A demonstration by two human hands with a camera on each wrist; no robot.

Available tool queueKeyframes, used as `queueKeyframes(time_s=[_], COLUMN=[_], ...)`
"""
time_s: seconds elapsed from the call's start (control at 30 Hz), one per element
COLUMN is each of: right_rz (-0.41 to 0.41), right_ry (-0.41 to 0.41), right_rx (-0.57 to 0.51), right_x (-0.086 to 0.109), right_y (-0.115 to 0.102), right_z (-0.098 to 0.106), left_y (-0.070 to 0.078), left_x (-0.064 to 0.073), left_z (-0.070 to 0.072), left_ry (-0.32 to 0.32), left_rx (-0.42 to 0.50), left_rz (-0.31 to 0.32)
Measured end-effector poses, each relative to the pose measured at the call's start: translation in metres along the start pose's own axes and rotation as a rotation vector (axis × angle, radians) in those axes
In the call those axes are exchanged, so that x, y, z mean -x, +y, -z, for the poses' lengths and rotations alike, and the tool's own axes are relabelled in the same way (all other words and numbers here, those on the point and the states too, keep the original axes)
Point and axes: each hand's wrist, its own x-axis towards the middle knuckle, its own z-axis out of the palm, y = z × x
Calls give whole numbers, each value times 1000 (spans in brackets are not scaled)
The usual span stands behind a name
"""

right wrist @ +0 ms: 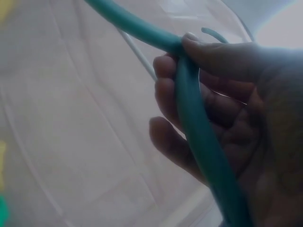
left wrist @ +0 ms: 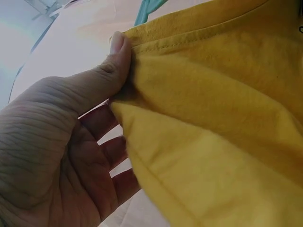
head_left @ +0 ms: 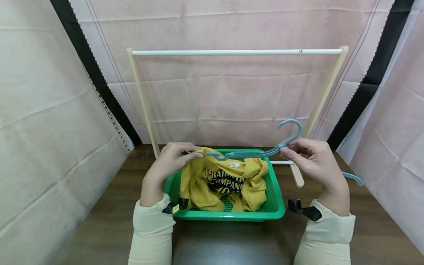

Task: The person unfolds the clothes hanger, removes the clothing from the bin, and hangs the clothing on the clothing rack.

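Observation:
My left hand (head_left: 172, 159) pinches the neckline of a yellow T-shirt (head_left: 197, 184) between thumb and fingers; the left wrist view shows the thumb on the collar band (left wrist: 184, 29). My right hand (head_left: 314, 160) grips a blue clothes hanger (head_left: 256, 154) just below its hook, with the thumb across the joint in the right wrist view. One hanger arm stretches left, its end at the shirt's neckline by my left fingers. The other arm (head_left: 353, 178) shows beyond my right wrist. Dark lettering covers the shirt front, whose lower part lies in a green basket (head_left: 279, 206).
A clothes rack stands behind the basket, with a white top bar (head_left: 232, 52) and cream side posts (head_left: 142, 99). Its right foot (head_left: 297, 176) lies on the brown wooden table (head_left: 109, 228). Pale cloth walls (head_left: 59, 110) enclose the back and both sides.

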Motion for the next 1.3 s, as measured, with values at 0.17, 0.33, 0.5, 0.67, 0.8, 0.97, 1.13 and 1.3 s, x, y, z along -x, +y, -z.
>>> queueKeyframes(time_s=[0.17, 0.33, 0.5, 0.67, 0.8, 0.97, 1.13, 1.3], right_rz=[15, 57, 104, 105, 98, 81, 80, 71], right_ry=[-3, 1, 32, 28, 34, 29, 22, 20], right_rx=[32, 75, 85, 90, 108, 87, 69, 66], right_x=[-5, -15, -25, -27, -26, -24, -18, -15], right_y=[-3, -5, -8, -10, -10, -11, -9, -7], right_z=[-8, -15, -16, -15, -17, -20, -24, -27], left_y=[3, 9, 12, 12, 12, 13, 11, 9], left_x=[-3, -9, -16, -18, -17, -14, -7, -5], left_z=[-3, -1, 4, 4, 3, 3, -2, -5], left_ry=[20, 23, 36, 17, 25, 37, 41, 26], left_rx=[-54, -108, -112, -112, -103, -96, -78, 16], left_rz=[7, -10, -20, -35, -47, -47, -65, -98])
